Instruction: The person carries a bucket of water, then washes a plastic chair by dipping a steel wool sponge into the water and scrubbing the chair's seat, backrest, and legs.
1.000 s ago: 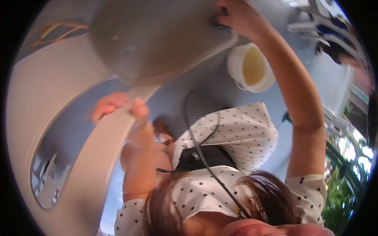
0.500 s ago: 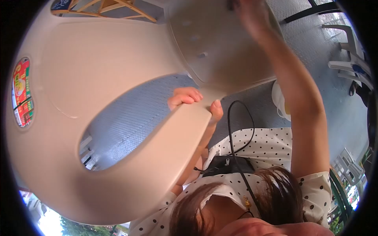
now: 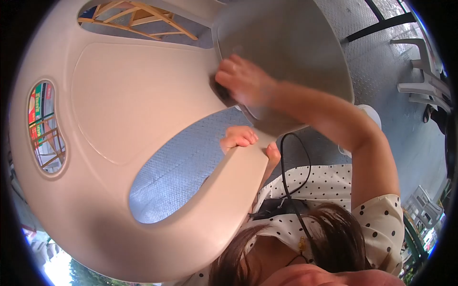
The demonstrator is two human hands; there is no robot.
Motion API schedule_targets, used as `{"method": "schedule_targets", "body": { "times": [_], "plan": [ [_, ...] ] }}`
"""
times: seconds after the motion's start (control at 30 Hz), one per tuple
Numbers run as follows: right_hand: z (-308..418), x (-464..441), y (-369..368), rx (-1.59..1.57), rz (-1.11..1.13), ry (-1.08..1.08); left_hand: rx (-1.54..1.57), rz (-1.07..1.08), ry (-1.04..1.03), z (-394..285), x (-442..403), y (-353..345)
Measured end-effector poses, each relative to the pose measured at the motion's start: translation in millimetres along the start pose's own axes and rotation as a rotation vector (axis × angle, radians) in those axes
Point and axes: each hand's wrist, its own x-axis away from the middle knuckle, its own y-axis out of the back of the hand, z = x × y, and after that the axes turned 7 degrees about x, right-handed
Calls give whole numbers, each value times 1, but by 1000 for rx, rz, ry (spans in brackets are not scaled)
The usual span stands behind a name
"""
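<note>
A beige plastic chair fills the left and centre, tilted, with its seat towards the top right. My left hand is wrapped round its armrest, fingers on one side and thumb on the other. My right hand is closed over a small dark pad, pressed against the chair where the backrest meets the seat. The pad is mostly hidden under the fingers, and the hand is slightly blurred.
A white bucket stands on the grey textured floor, partly hidden behind my right forearm. White plastic chairs are at the right, near a person's foot. A wooden frame is at the upper left. A black cable hangs before my clothes.
My right hand has moved down and left with the dark pad, from the seat's far part to its junction with the backrest. The chair and my left hand have shifted slightly down and right.
</note>
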Motion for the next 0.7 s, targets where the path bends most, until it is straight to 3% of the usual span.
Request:
{"method": "schedule_targets", "body": {
  "times": [0.03,0.1,0.2,0.23,0.3,0.33,0.4,0.43,0.53,0.6,0.67,0.7],
  "plan": [
    [10,8,-4,-23,-33,113,-7,-2,3,3,1,0],
    [-51,-40,22,-10,350,-351,-14,-2,10,4,1,0],
    [-70,-46,-3,191,124,-507,-17,-2,6,2,-1,-1],
    [-37,-25,-44,-535,-27,-558,-22,3,3,1,-1,-1],
    [1,-14,-55,-875,-150,-397,-13,3,-20,2,-1,-1],
    [-3,-13,-47,-492,-115,-239,-5,-3,-39,6,2,-2],
    [-44,-18,-17,-73,40,-216,-1,8,-42,12,5,0],
    [-77,-34,5,-37,159,-327,-2,9,-40,14,4,-2],
    [-99,-52,9,282,-317,-711,-22,21,-27,9,2,-9],
    [-64,-40,-27,-187,-205,-471,-3,21,-28,6,2,-7],
    [10,-42,-22,-132,-44,-224,29,21,-31,14,6,-4],
    [-13,-41,-27,-192,-184,-155,23,17,-23,16,2,-9]
  ]
}}
